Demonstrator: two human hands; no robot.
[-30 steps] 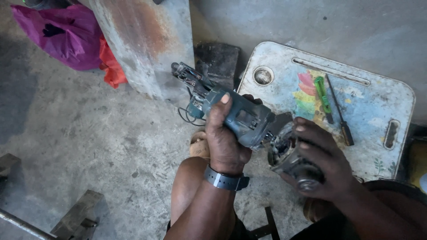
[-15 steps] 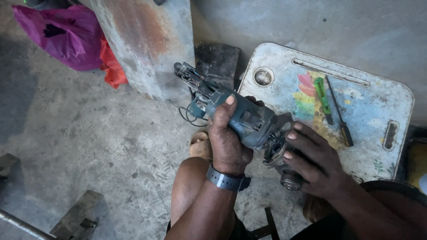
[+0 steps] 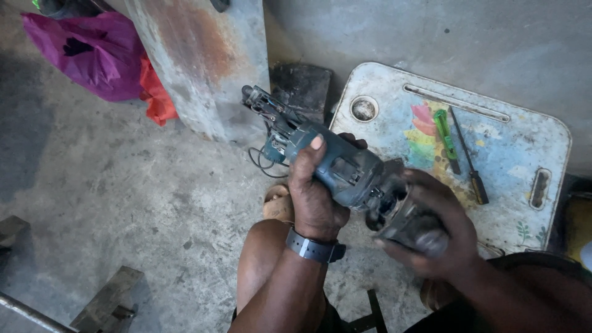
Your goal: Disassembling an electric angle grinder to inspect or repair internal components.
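Teal tool body point(image 3: 336, 169) sits clamped in the left hand point(image 3: 314, 197) above the knee; the right hand point(image 3: 431, 237) grips the grey gear head point(image 3: 401, 219) (partly hidden). Best keep both aligned, easing straight.

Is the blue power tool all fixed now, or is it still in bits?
Still in bits. Already done: the blue tool body is opened at its rear, with bare wires showing. In hand: the left hand grips the body while the right hand holds the grey metal head against its front. Left to do: the rear is uncovered, and the screwdrivers lie unused on the board.
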